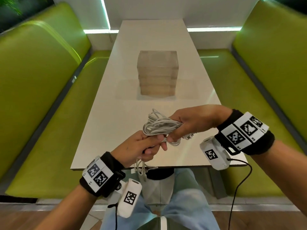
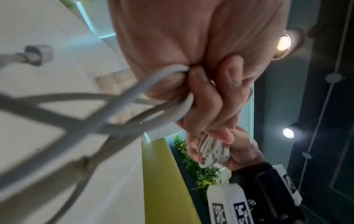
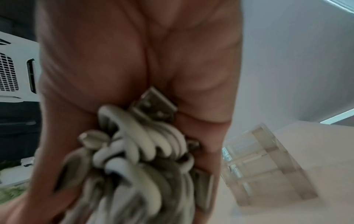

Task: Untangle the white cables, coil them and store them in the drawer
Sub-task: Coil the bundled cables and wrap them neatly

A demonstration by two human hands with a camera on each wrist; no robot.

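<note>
Above the near edge of the white table, both hands held the white cables as one tangled bundle. Right hand had fingers curled around the bundle's right end; left hand gripped strands below it, loose ends hanging past the table edge. Beyond the bundle, mid-table, stood the clear drawer unit, drawers closed.

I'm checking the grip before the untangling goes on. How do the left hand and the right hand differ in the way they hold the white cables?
The right hand grips the thick bunch of white cables from the side, higher over the table. The left hand sits lower, nearer the table's near edge, holding strands that trail down below it. Both are curled round the same tangle, lifted off the table.
</note>
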